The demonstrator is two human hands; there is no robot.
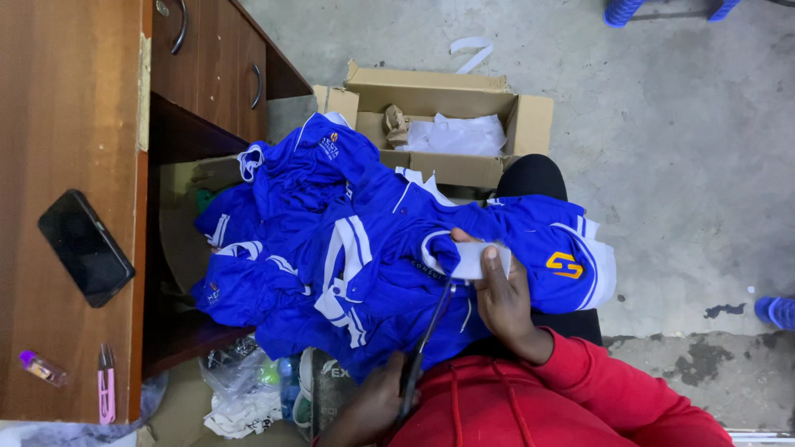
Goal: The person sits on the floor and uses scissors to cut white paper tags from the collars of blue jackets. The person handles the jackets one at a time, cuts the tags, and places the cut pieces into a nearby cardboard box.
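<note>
A heap of blue sports shirts [331, 240] with white trim lies across my lap and spills toward the desk. My right hand [501, 298] presses a small white patch [476, 259] against the top shirt, next to a yellow emblem [564, 265]. My left hand [368, 407] grips the handles of dark scissors [426, 335]. Their blades point up toward the white patch, and the tips reach its lower edge. My red sleeves and hoodie fill the bottom of the view.
A wooden desk [74, 124] stands at the left with a black phone [84, 247], a pink thread clipper [106, 395] and a small purple lighter [41, 368]. An open cardboard box [530, 124] holding white material sits beyond the shirts. Plastic bags [240, 401] lie on the concrete floor.
</note>
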